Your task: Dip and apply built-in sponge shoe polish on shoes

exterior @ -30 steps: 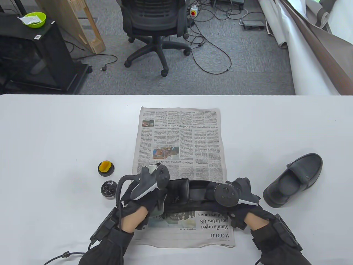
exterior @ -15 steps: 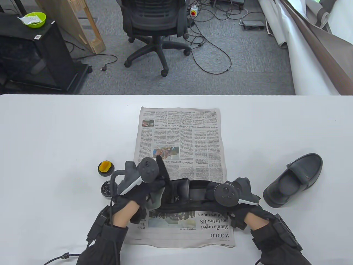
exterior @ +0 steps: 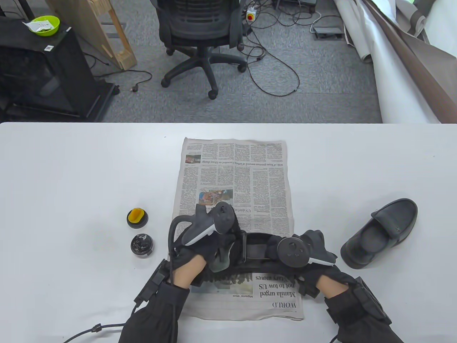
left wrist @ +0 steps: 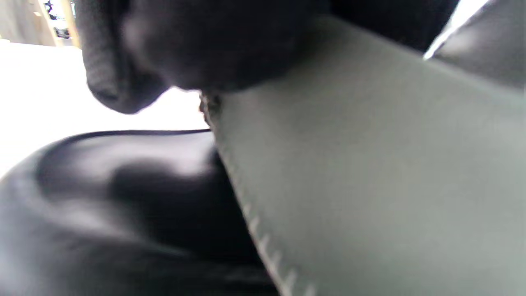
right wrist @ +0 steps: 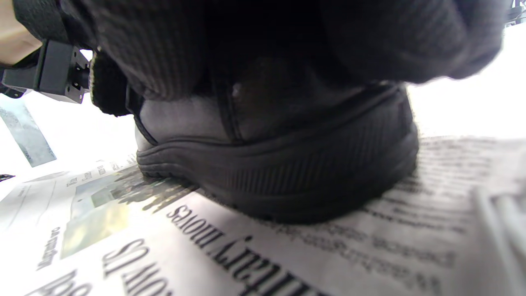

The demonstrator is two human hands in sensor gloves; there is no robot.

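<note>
A black shoe [exterior: 255,250] lies across the near end of a newspaper [exterior: 235,171]. My left hand [exterior: 217,250] holds a grey-green pad or cloth [exterior: 219,262] against the shoe's left part; up close in the left wrist view the pad [left wrist: 370,164] lies on shiny black leather [left wrist: 102,197]. My right hand [exterior: 314,246] grips the shoe's right end. In the right wrist view my fingers [right wrist: 287,41] wrap over that end [right wrist: 287,172] above its ribbed sole. An open polish tin [exterior: 142,244] and its lid with a yellow sponge [exterior: 137,216] stand left of the paper.
A second black shoe [exterior: 382,232] lies on the white table [exterior: 71,178] to the right of the paper. A cable [exterior: 93,328] trails from my left wrist along the table's front edge. An office chair [exterior: 200,32] stands beyond the far edge.
My left hand swung left toward the tin, then back right over the shoe, keeping the grey-green piece. My right hand and the shoe stayed put. The newspaper shifted slightly.
</note>
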